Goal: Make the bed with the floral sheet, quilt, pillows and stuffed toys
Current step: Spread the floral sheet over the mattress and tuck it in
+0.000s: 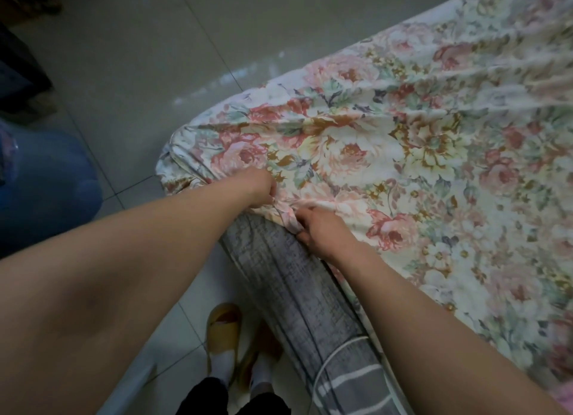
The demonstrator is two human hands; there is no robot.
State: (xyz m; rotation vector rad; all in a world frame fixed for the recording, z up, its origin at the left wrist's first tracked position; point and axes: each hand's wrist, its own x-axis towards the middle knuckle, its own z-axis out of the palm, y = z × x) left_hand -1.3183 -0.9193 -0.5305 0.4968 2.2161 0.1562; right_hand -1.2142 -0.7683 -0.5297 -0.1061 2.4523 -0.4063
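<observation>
Hands pinch the floral sheet (387,154) edge: left hand (260,186) and right hand (319,228) over the gray mattress (297,290).

— What sort of place was it?

— A bedroom in a home. A floral sheet (403,135) lay spread over a thick mattress (279,275) with a grey patterned side.

— Anything else that said home?

— The floor (139,58) was pale glossy tile, and the person stood on it in yellow house slippers (223,324) over white socks (221,368). A blue rounded thing (46,182), too blurred to name, sat at the left.
</observation>
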